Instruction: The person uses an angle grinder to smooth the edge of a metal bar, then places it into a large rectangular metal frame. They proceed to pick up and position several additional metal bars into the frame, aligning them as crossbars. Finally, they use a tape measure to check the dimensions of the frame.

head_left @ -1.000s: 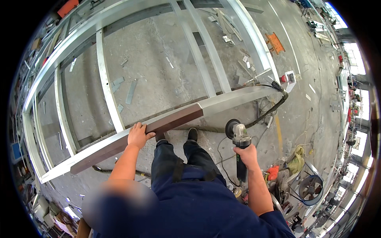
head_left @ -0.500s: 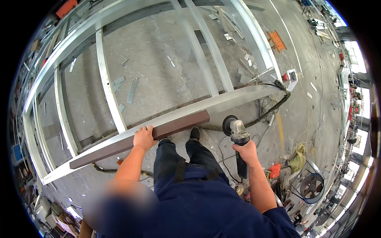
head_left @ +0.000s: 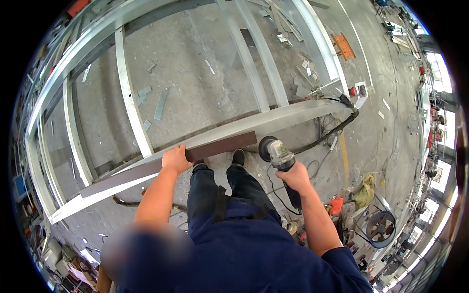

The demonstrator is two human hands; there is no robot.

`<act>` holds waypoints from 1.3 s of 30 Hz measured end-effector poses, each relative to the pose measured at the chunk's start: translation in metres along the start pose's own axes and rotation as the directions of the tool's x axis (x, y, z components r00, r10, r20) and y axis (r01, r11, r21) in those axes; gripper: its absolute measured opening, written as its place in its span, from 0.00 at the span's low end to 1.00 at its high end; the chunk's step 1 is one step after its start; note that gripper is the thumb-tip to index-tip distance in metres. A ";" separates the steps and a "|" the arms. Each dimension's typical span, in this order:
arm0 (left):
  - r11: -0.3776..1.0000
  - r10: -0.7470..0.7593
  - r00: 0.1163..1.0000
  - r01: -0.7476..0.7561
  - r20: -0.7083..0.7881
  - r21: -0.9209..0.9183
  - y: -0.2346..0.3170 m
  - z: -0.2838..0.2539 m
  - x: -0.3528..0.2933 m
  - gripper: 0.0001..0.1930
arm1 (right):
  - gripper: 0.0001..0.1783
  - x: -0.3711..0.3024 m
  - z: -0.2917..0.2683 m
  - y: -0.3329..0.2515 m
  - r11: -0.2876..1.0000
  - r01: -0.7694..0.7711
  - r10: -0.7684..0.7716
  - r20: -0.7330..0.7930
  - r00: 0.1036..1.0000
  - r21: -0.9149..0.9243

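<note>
A long brown bar [head_left: 132,177] rests along the near beam of a pale metal frame [head_left: 288,113]. My left hand [head_left: 176,158] is closed over the bar near its middle, its fingertips on the far side. In my right hand [head_left: 294,177] is an angle grinder [head_left: 282,155], gripped round its dark body. The grinder's round disc [head_left: 267,148] is just beyond the bar's right end, with a small gap that I cannot judge exactly. A dark cord trails from the grinder's rear end.
A thick black cable [head_left: 332,132] runs from the frame's right corner toward my feet. On the right floor stand a round fan [head_left: 380,229], an olive cloth [head_left: 364,191] and a red bag [head_left: 335,206]. Metal offcuts [head_left: 160,104] lie inside the frame. An orange stand [head_left: 343,46] is farther off.
My right hand has brought the grinder left and slightly up, closer to the bar's right end. The bar's left end has swung away from me, over the beam, with my left hand on it.
</note>
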State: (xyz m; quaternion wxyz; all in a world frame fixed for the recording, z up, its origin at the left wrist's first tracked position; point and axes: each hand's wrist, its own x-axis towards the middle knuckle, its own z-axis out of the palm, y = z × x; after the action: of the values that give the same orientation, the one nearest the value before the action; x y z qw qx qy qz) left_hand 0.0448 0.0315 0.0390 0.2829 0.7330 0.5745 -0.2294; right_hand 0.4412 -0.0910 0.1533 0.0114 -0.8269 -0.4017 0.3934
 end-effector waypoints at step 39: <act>0.997 0.046 0.997 -0.042 -0.059 0.064 -0.002 0.018 0.010 0.25 | 0.25 0.026 0.026 -0.015 0.999 0.001 -0.002 0.008 1.000 0.035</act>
State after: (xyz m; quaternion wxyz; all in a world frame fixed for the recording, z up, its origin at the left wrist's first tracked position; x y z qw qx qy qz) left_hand 0.0453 0.0265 0.0187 0.2474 0.7607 0.5589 -0.2187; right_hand 0.4237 -0.0715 0.1239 0.0246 -0.8246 -0.3953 0.4039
